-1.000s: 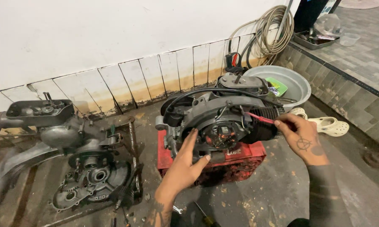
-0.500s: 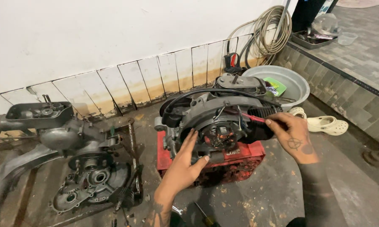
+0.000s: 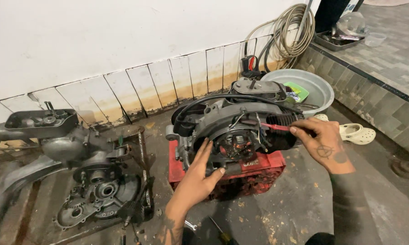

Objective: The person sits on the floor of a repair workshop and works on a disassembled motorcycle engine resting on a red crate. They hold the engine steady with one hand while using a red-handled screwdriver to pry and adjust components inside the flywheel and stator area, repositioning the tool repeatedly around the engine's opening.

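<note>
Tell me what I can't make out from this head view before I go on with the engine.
- Tip of the red-handled tool in the right hand: lost among wires, too small.
- Engine underside: hidden by the red crate.
- Left hand palm contact: covered by the hand itself.
- Screwdriver on the floor: cut off by the bottom edge.
- Dark parts at far left: blurred.

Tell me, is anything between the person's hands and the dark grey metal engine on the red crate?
Nothing visible. The left hand rests directly on the dark grey metal engine at its lower front. The right hand holds a red-handled tool against the engine's right side.
</note>
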